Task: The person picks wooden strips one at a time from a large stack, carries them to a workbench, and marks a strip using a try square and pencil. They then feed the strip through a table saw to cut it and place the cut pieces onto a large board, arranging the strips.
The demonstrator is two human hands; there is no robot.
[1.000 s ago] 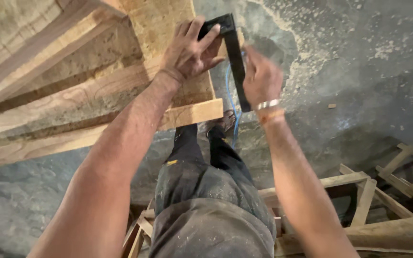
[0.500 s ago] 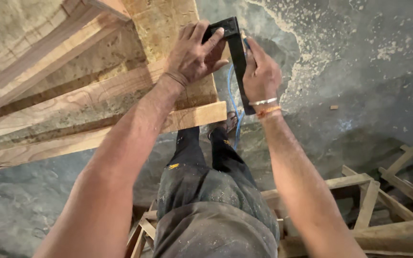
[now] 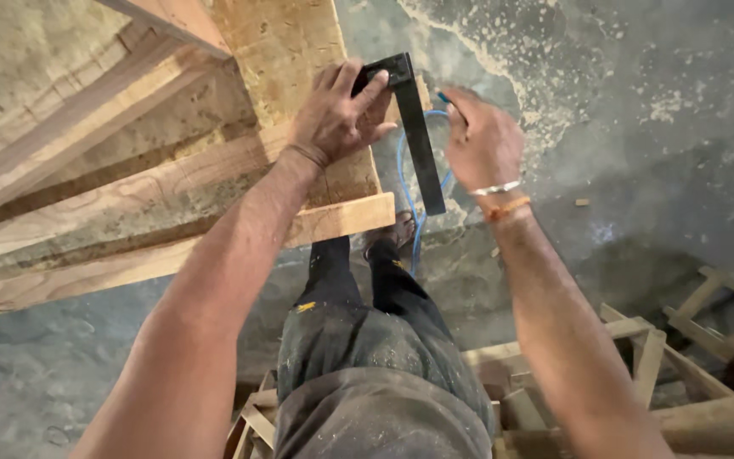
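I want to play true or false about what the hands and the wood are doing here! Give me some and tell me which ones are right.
1. The left hand presses a black square against the wooden board. True.
2. The right hand is empty. False: it holds a small blue pen-like thing by the square.
3. The floor is clean carpet. False: it is grey concrete with sawdust.
4. A bangle sits on the right wrist. True.
5. Wooden frames lie lower right. True.
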